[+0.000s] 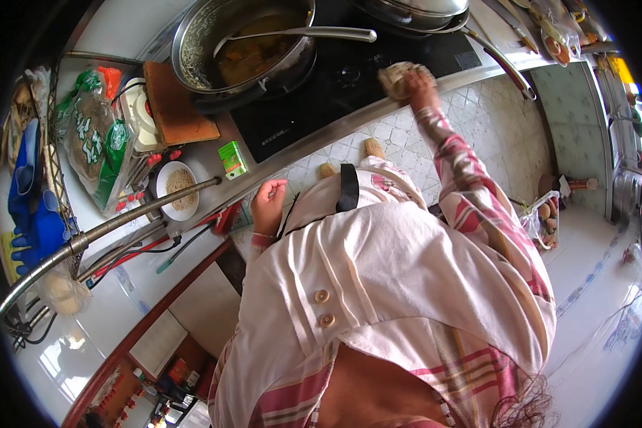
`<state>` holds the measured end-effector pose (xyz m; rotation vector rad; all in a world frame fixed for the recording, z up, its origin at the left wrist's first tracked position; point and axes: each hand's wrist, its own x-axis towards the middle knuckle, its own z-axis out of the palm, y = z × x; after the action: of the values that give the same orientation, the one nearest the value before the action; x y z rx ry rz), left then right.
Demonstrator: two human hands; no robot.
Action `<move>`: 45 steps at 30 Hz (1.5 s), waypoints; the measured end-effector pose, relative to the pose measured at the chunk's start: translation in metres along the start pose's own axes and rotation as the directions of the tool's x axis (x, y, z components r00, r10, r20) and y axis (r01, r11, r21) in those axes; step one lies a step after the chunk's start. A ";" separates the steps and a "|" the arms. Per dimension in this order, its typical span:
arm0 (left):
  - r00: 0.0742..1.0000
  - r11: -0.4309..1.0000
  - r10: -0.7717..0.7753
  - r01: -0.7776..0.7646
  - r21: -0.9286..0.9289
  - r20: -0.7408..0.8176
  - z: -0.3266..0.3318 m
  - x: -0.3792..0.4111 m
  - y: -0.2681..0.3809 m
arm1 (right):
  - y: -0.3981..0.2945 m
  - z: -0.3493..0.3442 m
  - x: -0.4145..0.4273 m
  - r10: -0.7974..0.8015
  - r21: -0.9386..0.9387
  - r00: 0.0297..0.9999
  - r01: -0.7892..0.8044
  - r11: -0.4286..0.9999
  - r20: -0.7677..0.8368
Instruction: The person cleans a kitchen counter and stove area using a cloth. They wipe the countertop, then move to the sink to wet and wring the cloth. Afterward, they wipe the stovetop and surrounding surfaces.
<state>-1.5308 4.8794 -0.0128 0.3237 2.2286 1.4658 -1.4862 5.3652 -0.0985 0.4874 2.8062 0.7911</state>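
Observation:
My right hand (422,88) presses a crumpled cloth (398,80) onto the front part of the black glass cooktop (299,128), close to its metal edge. At my waist, clear of the counter, my left hand (268,206) holds nothing, its fingers loosely curled. Left on the cooktop stands a large metal pot (192,69) with brownish food and liquid inside. A metal ladle (331,33) lies across its rim, handle towards the right. Behind my right hand is a lidded pan (417,10), its long handle (505,67) reaching out over the counter edge.
Left of the cooktop are a brown board (179,112), a small green box (232,159) and a white bowl (163,174) of grains. Across that side runs a metal pipe (139,211). Blue gloves (32,214) hang far left. Knives (513,27) lie at the upper right.

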 end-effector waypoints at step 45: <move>1.000 0.995 -0.011 0.014 0.102 -0.027 0.111 0.048 0.103 | -0.011 -0.072 0.117 -0.027 0.789 0.956 0.258 0.557 -0.293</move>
<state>-1.5232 5.0308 0.0327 0.3237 2.3277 1.3599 -1.6168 5.3651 -0.0542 0.2545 3.2518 -0.6422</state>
